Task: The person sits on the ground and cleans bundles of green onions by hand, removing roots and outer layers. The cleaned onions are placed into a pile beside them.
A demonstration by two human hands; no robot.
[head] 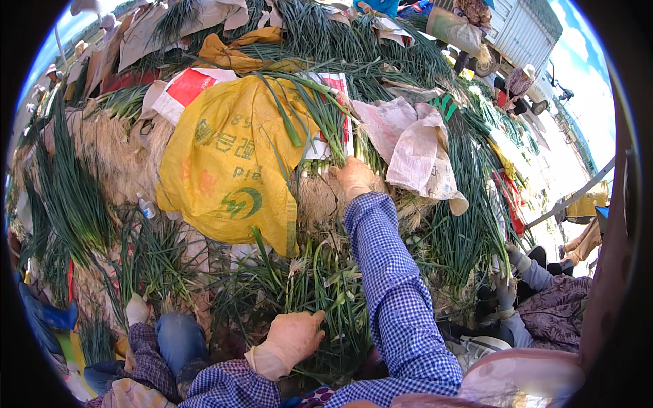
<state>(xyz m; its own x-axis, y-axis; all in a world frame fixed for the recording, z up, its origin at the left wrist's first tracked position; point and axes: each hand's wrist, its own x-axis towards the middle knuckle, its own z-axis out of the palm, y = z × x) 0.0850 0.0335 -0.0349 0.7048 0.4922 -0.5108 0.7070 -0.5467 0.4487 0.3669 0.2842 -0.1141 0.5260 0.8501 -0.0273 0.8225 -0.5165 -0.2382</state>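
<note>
My right hand (354, 176), in a thin pale glove, reaches forward and closes on the lower stalks of green onions (334, 135) in the heap. Their pale roots (319, 199) hang just below it; my fingertips are partly hidden. My left hand (293, 339), gloved too, hovers low in front of me with two fingertips slightly apart and nothing visible in it. Beneath and beyond it lie loose green onions (285, 275) with trimmings. A yellow woven sack (229, 163) bearing print drapes over the heap, left of my right hand.
A whitish woven sack (423, 148) covers onions on the right. A clear plastic bottle (146, 206) lies at left. One co-worker's gloved hands (505, 290) hold onions at right; another's gloved hand (136, 309) is at lower left. A truck (525, 41) stands behind.
</note>
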